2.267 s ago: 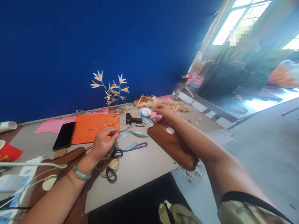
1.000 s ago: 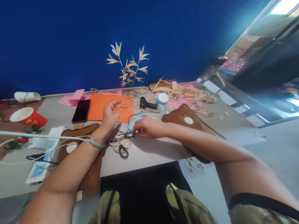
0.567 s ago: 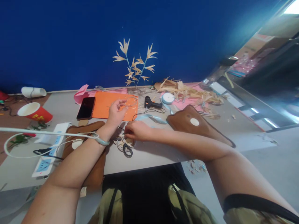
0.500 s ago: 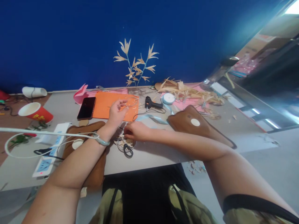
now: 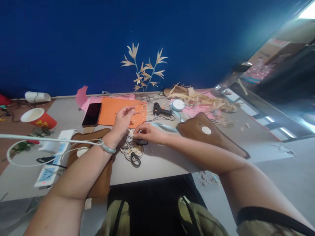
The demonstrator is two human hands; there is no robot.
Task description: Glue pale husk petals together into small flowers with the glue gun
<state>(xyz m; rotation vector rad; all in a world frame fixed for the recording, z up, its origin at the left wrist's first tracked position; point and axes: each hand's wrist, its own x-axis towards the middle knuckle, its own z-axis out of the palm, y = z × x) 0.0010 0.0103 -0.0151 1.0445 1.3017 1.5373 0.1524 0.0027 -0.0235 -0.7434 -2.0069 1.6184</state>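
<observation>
My left hand (image 5: 123, 120) is over the orange sheet (image 5: 108, 109), thumb and fingertips pinched together. Whatever is between them is too small to make out. Thin clear strands lie on the sheet beside these fingertips. Just to the right and nearer me, my right hand (image 5: 151, 133) is closed in a pinch, palm down. A small pale scrap shows by its fingertips, but I cannot tell if it is held. Below this hand, black-handled scissors (image 5: 135, 160) lie over a round dish (image 5: 128, 154) of pale husk scraps.
A black glue gun (image 5: 161, 109) and a ribbon spool (image 5: 178, 105) lie behind my right hand. Dried husks (image 5: 197, 96) are at the back right. A phone (image 5: 92, 114), red cup (image 5: 40, 118) and power strip (image 5: 50, 167) are leftward. A white cable crosses my left wrist.
My right hand has uncurled and shifted slightly right, uncovering a second black loop of the scissors. My left thumb and fingers have drawn closer together.
</observation>
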